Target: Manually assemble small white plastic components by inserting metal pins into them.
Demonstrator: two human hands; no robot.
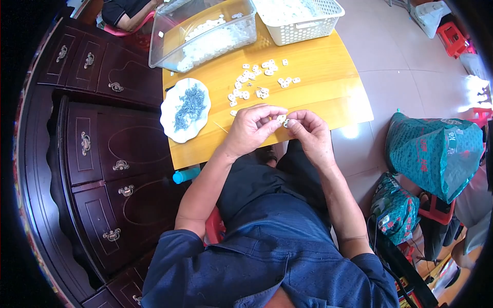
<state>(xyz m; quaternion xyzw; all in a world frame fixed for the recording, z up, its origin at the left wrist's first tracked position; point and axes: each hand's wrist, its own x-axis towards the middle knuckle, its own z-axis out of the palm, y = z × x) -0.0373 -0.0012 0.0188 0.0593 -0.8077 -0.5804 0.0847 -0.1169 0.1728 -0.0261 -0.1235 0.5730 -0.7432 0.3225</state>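
Both my hands meet above the near edge of the wooden table (328, 102). My left hand (252, 126) pinches a small white plastic piece (281, 118) between thumb and forefinger. From the other side my right hand (310, 131) closes its thumb and forefinger on a small part touching that piece; the fingers partly hide it. Several similar white pieces (269, 64) with dark holes lie scattered just beyond my hands. To the left stands a white scalloped plate (172, 126) with a heap of small dark metal screws (191, 107). A thin stick (221, 127) rests beside my left wrist.
A clear plastic bin (241, 43) with white pieces and a white perforated basket (305, 33) stand at the table's far side. Dark wooden drawers (128, 149) line the left. Teal bags (431, 149) sit at right. Another person's arm (134, 18) shows at far left.
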